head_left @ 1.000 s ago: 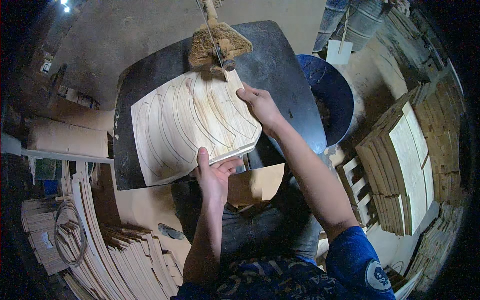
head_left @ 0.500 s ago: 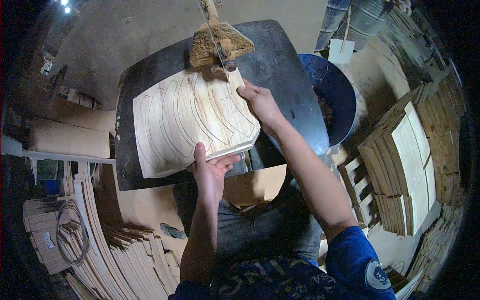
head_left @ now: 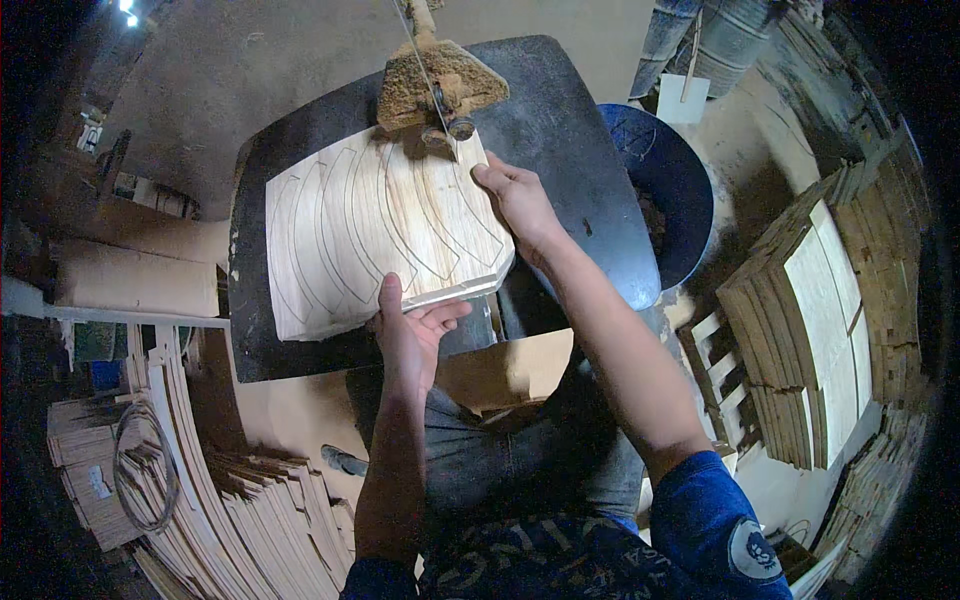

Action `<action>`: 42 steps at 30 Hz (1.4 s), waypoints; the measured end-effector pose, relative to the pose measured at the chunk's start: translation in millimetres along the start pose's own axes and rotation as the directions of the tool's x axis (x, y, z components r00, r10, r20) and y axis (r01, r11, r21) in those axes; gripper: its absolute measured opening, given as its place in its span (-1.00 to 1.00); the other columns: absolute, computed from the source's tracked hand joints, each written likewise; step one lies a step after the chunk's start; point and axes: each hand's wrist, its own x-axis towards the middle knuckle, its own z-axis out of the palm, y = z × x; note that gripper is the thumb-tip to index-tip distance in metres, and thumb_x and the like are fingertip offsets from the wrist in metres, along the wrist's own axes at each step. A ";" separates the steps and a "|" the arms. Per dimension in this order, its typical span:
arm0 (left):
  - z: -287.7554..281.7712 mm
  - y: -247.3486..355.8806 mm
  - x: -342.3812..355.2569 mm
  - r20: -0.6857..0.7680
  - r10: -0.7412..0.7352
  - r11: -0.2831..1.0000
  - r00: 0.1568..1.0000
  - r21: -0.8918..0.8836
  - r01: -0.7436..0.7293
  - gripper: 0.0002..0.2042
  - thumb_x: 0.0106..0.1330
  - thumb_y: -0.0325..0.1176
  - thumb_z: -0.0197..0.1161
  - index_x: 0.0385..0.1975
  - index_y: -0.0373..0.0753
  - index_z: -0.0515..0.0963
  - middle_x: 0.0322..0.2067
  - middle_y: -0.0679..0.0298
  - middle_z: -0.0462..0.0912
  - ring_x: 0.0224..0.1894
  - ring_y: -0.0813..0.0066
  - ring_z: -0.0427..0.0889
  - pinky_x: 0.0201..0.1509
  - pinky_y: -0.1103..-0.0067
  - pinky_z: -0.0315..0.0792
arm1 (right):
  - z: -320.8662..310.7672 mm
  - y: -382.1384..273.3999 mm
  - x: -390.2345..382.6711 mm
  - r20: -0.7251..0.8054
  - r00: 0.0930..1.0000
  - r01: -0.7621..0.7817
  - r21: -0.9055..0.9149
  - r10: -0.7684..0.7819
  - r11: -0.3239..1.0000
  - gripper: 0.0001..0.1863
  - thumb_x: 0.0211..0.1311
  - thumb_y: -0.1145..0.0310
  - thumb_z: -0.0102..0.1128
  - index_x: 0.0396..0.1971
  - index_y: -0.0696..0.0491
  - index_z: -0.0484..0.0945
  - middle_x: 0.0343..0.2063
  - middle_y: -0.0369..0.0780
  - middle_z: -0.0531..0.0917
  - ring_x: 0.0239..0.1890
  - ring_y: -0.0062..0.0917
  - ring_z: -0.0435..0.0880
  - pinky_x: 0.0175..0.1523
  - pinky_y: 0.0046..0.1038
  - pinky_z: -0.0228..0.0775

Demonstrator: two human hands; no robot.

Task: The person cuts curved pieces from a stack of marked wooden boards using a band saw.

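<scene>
A pale wooden board (head_left: 345,230), pencilled with several long curved outlines, lies on the dark table (head_left: 550,130) of a band saw. My left hand (head_left: 408,325) holds its near edge, thumb on top and the other fingers at the edge and below. On the right edge rests my right hand (head_left: 513,200), its thumb close to the blade and its fingers bent against the board's side. The thin blade (head_left: 425,70) comes down through a sawdust-caked guide (head_left: 440,90) with small rollers and meets the board at its far right end.
A blue round tub (head_left: 690,200) stands right of the table. Stacked wooden pieces (head_left: 770,340) lie farther right, beside a slatted pallet (head_left: 715,370). At the lower left are many thin wood strips (head_left: 270,510) and a coil of wire (head_left: 145,465). Metal drums (head_left: 725,50) stand at the back right.
The board has slid slightly away from me toward the blade, its near left corner swinging forward. My left hand has moved forward and a little left with it; my right hand has barely shifted.
</scene>
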 end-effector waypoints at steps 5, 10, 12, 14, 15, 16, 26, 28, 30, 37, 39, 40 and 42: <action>-4.2 4.1 8.3 -0.004 -0.017 1.000 1.000 -0.001 0.017 -0.24 0.36 0.29 -0.11 0.11 -0.43 0.35 -0.22 -0.09 0.68 -0.30 0.13 0.70 -0.20 0.45 0.40 | 0.8 -1.7 -0.3 -0.029 1.000 -0.011 0.027 0.012 1.000 -0.49 0.41 0.36 0.05 0.31 0.20 0.33 0.08 -0.17 0.59 0.00 -0.56 0.60 0.14 -0.54 0.38; -7.1 7.2 16.1 -0.006 -0.053 0.998 0.999 -0.022 0.052 -0.24 0.36 0.28 -0.10 0.10 -0.45 0.36 -0.23 -0.11 0.67 -0.31 0.11 0.70 -0.22 0.45 0.39 | -1.2 2.6 8.3 -0.061 0.998 -0.015 -0.087 0.009 0.996 -0.47 0.41 0.35 0.04 0.30 0.26 0.31 0.14 -0.18 0.54 0.07 -0.55 0.55 0.21 -0.53 0.31; -7.1 8.1 17.6 0.006 -0.055 0.998 0.998 -0.012 0.055 -0.24 0.35 0.28 -0.10 0.10 -0.46 0.36 -0.23 -0.12 0.67 -0.31 0.10 0.70 -0.23 0.45 0.39 | 0.2 6.0 11.8 -0.091 0.996 -0.014 -0.042 0.010 0.999 -0.60 0.35 0.32 0.13 0.07 0.26 0.48 -0.03 -0.24 0.61 -0.05 -0.60 0.54 0.12 -0.54 0.33; -7.1 9.1 19.0 -0.035 -0.018 1.000 0.999 -0.006 0.018 -0.24 0.34 0.28 -0.08 0.09 -0.46 0.36 -0.25 -0.12 0.67 -0.33 0.11 0.70 -0.25 0.45 0.38 | 1.1 8.4 13.1 -0.126 0.992 -0.007 -0.003 0.007 1.000 -0.67 0.29 0.28 0.21 -0.16 0.27 0.65 -0.19 -0.30 0.68 -0.17 -0.66 0.54 0.03 -0.55 0.35; -7.1 9.6 19.9 -0.030 -0.030 1.000 0.999 -0.001 0.030 -0.24 0.34 0.28 -0.08 0.09 -0.46 0.36 -0.25 -0.12 0.67 -0.33 0.11 0.70 -0.25 0.45 0.38 | 1.1 9.0 12.8 -0.126 0.992 0.021 -0.001 -0.021 1.000 -0.67 0.29 0.28 0.21 -0.16 0.28 0.64 -0.20 -0.29 0.68 -0.18 -0.65 0.54 0.03 -0.54 0.36; -7.5 10.3 21.1 -0.026 -0.032 0.999 0.999 -0.008 0.031 -0.24 0.34 0.27 -0.08 0.09 -0.47 0.36 -0.26 -0.12 0.67 -0.33 0.11 0.71 -0.26 0.45 0.39 | 1.0 9.6 12.8 -0.127 0.991 0.049 0.000 -0.048 0.999 -0.66 0.29 0.28 0.22 -0.17 0.30 0.64 -0.20 -0.29 0.68 -0.18 -0.64 0.54 0.02 -0.53 0.36; -5.1 23.4 28.9 -0.061 -0.035 0.999 0.998 0.008 0.036 -0.24 0.35 0.24 -0.06 0.10 -0.50 0.32 -0.22 -0.14 0.65 -0.35 0.06 0.70 -0.29 0.43 0.40 | -5.3 24.2 31.5 -0.125 0.988 0.088 -0.004 -0.088 0.996 -0.44 0.27 0.22 0.24 0.07 0.40 0.48 0.31 0.05 0.35 0.38 -0.35 0.29 0.41 -0.49 0.04; -3.9 26.8 30.6 -0.053 -0.055 0.998 0.997 0.012 0.056 -0.24 0.36 0.24 -0.07 0.11 -0.51 0.30 -0.22 -0.16 0.64 -0.34 0.03 0.69 -0.28 0.42 0.40 | -8.5 27.0 34.4 -0.131 0.986 0.092 -0.091 -0.104 0.992 -0.40 0.26 0.17 0.24 0.06 0.42 0.47 0.32 0.08 0.32 0.40 -0.30 0.26 0.42 -0.48 0.03; -4.4 29.2 33.1 -0.059 -0.060 0.998 0.996 0.014 0.061 -0.24 0.36 0.24 -0.07 0.11 -0.52 0.28 -0.23 -0.18 0.64 -0.34 0.00 0.69 -0.27 0.41 0.39 | -9.3 28.3 36.3 -0.118 0.986 0.107 -0.075 -0.115 0.991 -0.39 0.26 0.16 0.24 0.06 0.43 0.46 0.32 0.08 0.32 0.40 -0.30 0.26 0.42 -0.48 0.03; -15.9 31.5 49.2 0.015 -0.091 0.996 0.996 -0.024 0.091 -0.21 0.37 0.24 -0.07 0.17 -0.53 0.14 -0.19 -0.28 0.59 -0.32 -0.09 0.68 -0.28 0.38 0.40 | -1.7 23.9 33.9 -0.233 0.960 0.112 -0.186 -0.155 0.976 -0.55 0.22 0.12 0.26 -0.15 0.26 0.64 0.08 0.04 0.60 0.15 -0.39 0.55 0.26 -0.43 0.26; -18.6 32.2 53.0 0.030 -0.086 0.996 0.996 -0.019 0.087 -0.21 0.37 0.24 -0.07 0.18 -0.52 0.11 -0.18 -0.29 0.58 -0.32 -0.11 0.68 -0.28 0.37 0.40 | -2.8 18.3 33.7 -0.183 0.979 0.058 -0.166 -0.089 0.984 -0.52 0.28 0.23 0.21 -0.01 0.36 0.52 0.11 -0.09 0.56 0.09 -0.50 0.54 0.20 -0.49 0.30; -19.4 32.3 54.5 0.007 -0.078 0.997 0.997 -0.014 0.078 -0.21 0.38 0.23 -0.06 0.19 -0.50 0.08 -0.17 -0.30 0.57 -0.32 -0.12 0.67 -0.30 0.36 0.40 | -2.0 16.4 33.3 -0.157 0.986 0.031 -0.157 -0.056 0.987 -0.51 0.32 0.29 0.18 0.06 0.41 0.47 0.13 -0.15 0.54 0.06 -0.55 0.54 0.17 -0.52 0.32; -20.6 33.3 59.2 -0.014 -0.072 0.997 0.997 -0.006 0.072 -0.22 0.38 0.22 -0.05 0.21 -0.48 0.05 -0.17 -0.30 0.56 -0.31 -0.14 0.67 -0.31 0.36 0.40 | -1.5 13.2 33.7 -0.144 0.989 0.003 -0.155 -0.026 0.988 -0.51 0.34 0.35 0.16 0.11 0.44 0.44 0.11 -0.22 0.54 0.00 -0.62 0.54 0.13 -0.55 0.34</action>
